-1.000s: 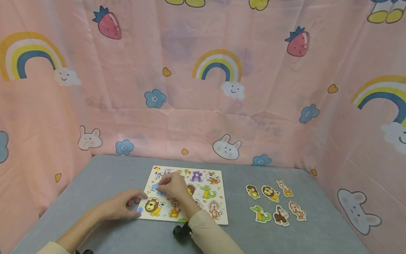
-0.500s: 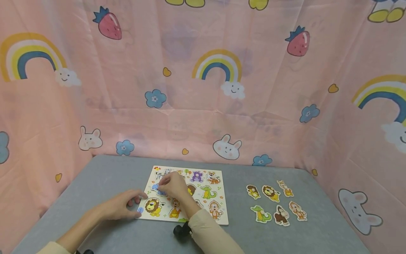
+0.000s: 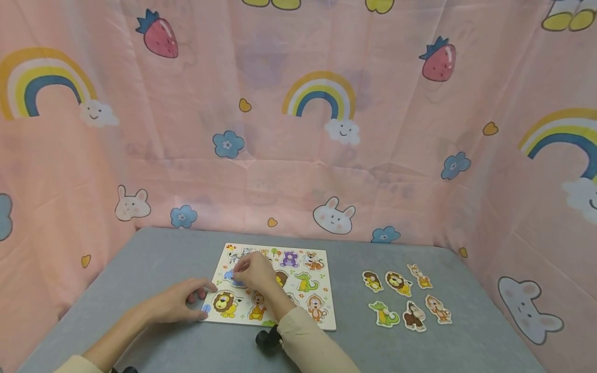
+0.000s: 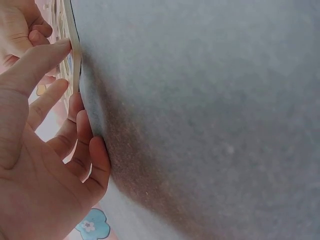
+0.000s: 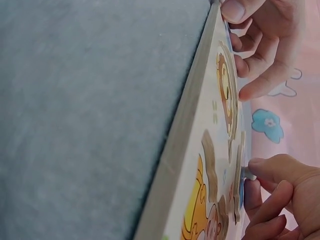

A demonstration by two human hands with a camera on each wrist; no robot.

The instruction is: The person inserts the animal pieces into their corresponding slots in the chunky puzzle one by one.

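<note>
A white animal puzzle board lies on the grey table. Over its left part, my right hand pinches a small knob between thumb and forefinger, on a blue puzzle piece that looks like an elephant. The right wrist view shows this piece edge-on, close over the board, and the hand covers part of it. At the board's near left corner my left hand is spread, its thumb at the edge and its forefinger at the top surface. Its other fingers bend loosely beside the board in the left wrist view.
Several loose pieces lie right of the board: a hedgehog, a lion, a kangaroo, a crocodile, a dark brown ape and a monkey. A pink printed curtain surrounds the table.
</note>
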